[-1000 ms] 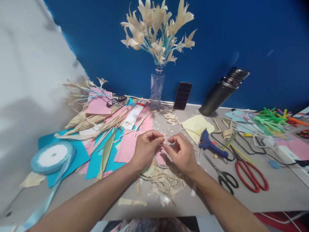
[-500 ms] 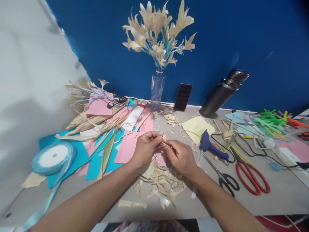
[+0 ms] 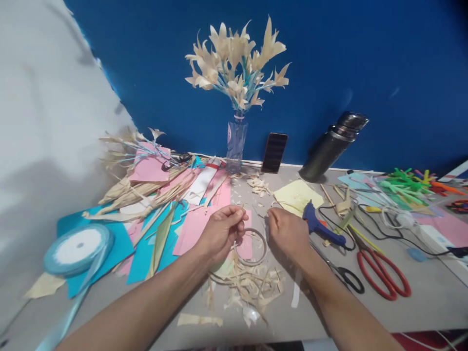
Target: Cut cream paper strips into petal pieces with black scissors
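My left hand (image 3: 225,233) is closed in a pinch above the middle of the table. The tip of a thin pale strip (image 3: 243,206) pokes up at its thumb and fingertip. Beside its lower fingers is a grey-brown ring (image 3: 263,247); whether the hand touches it is unclear. My right hand (image 3: 288,233) is apart from the left, curled shut with its back to me, so anything in it is hidden. Close to its wrist lies a blue glue gun (image 3: 323,228). Husk scraps (image 3: 256,287) are heaped below the hands, and pink paper (image 3: 193,226) lies left of them.
Behind stands a clear bottle (image 3: 236,144) of pale husk flowers (image 3: 237,58), with a phone (image 3: 274,152) and a dark flask (image 3: 331,146). Red-handled scissors (image 3: 380,270), black-handled scissors (image 3: 349,279) and cords lie right. A blue ribbon roll (image 3: 78,246) and dried husks (image 3: 124,190) lie left.
My hands, together on a thin pale strip before, are now apart. The right hand has moved right and turned its back up. More of the ring shows between them.
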### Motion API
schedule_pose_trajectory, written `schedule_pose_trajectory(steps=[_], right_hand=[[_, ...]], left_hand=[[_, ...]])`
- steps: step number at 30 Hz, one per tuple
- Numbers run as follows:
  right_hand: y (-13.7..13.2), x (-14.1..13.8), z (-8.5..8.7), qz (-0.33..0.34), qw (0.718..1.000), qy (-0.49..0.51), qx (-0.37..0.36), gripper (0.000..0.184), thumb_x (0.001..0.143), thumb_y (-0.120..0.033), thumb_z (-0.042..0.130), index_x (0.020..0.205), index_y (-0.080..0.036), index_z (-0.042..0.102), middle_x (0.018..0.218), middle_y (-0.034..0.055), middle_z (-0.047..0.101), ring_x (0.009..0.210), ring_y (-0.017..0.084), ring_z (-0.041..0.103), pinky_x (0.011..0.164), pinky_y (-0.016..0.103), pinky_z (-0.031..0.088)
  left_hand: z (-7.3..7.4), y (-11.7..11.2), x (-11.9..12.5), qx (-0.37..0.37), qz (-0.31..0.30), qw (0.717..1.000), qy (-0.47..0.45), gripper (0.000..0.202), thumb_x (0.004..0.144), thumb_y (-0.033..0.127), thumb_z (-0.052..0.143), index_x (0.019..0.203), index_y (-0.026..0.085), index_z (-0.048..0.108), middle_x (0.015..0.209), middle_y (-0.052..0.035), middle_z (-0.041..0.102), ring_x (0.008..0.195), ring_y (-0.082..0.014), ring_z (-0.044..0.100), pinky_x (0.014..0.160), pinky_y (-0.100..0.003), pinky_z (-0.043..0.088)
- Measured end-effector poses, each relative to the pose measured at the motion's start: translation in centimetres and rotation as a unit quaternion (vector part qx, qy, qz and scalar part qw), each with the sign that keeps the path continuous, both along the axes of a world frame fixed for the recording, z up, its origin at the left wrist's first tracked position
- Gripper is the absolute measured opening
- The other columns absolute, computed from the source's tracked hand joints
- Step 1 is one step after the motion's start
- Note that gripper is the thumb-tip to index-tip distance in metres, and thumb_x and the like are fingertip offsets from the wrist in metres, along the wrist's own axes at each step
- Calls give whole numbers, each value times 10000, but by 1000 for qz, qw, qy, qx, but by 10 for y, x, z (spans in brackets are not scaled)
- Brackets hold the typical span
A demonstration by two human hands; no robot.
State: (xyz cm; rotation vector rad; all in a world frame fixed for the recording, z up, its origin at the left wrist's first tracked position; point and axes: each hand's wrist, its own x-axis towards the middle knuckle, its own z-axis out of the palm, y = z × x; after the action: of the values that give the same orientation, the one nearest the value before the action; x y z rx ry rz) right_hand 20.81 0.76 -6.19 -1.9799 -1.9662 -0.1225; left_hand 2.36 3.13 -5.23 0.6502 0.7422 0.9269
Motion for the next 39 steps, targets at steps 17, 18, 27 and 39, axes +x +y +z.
schedule_pose_trajectory(steps=[17, 18, 27, 39], right_hand=[[0, 1, 1, 15, 997, 25, 70, 256, 953, -324, 533, 769, -212, 672, 688, 25, 709, 600, 164, 606, 554, 281, 252], [0, 1, 1, 14, 997, 27, 73, 237, 948, -329, 541, 795, -213, 681, 701, 25, 717, 610, 166, 614, 558, 279, 259], [0, 3, -1, 30, 996, 37, 70, 177, 926, -314, 559, 870, -221, 698, 731, 16, 735, 641, 181, 650, 569, 274, 284], [-4, -3, -1, 110, 991, 71, -7, 140, 912, -321, 587, 891, -233, 694, 776, 9, 715, 734, 180, 642, 629, 269, 344]], left_hand=[[4, -17, 8, 125, -14, 984, 129, 179, 695, 299, 758, 703, 166, 638, 465, 18, 553, 385, -112, 491, 404, -223, 374], [5, -21, 9, 151, -26, 977, 150, 161, 708, 295, 741, 699, 166, 646, 474, 11, 560, 392, -119, 500, 411, -229, 383], [12, -28, 4, 369, -34, 890, 267, 150, 797, 190, 591, 721, 206, 719, 693, -35, 651, 656, -166, 587, 648, -255, 441], [19, 13, -11, 196, 204, 935, 212, 163, 823, 288, 590, 700, 183, 577, 551, 32, 522, 452, -86, 467, 430, -187, 351]])
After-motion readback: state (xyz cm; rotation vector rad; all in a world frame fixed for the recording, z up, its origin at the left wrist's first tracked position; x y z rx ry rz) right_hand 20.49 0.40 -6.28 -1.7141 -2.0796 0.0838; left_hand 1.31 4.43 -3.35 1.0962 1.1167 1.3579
